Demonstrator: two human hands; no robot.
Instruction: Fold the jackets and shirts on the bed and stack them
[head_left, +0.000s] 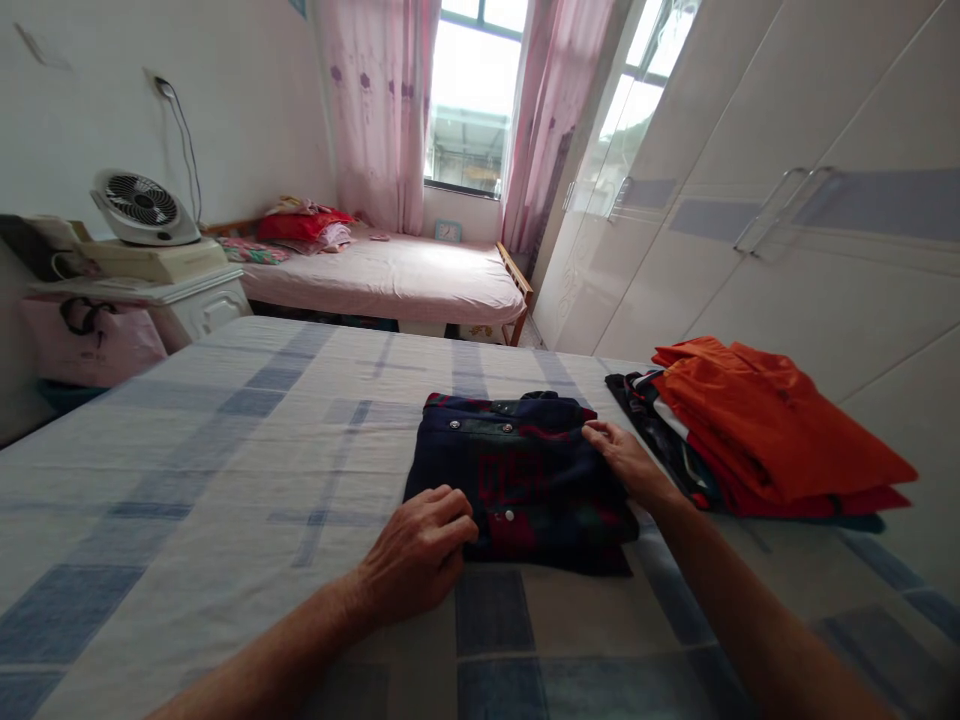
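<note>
A dark plaid shirt in navy, green and red lies folded into a rectangle on the bed, its metal snap buttons facing up. My left hand is closed at the shirt's near left corner, fingers curled over the edge. At the far right edge of the shirt, my right hand pinches the cloth between thumb and fingers. Just right of that hand sits a pile of folded clothes, with an orange garment on top and red, white and black ones beneath.
The bed has a blue-and-white checked sheet. White wardrobe doors rise along the right side. A second bed stands under the window. At the left, a fan rests on a box over a cabinet, beside a pink bag.
</note>
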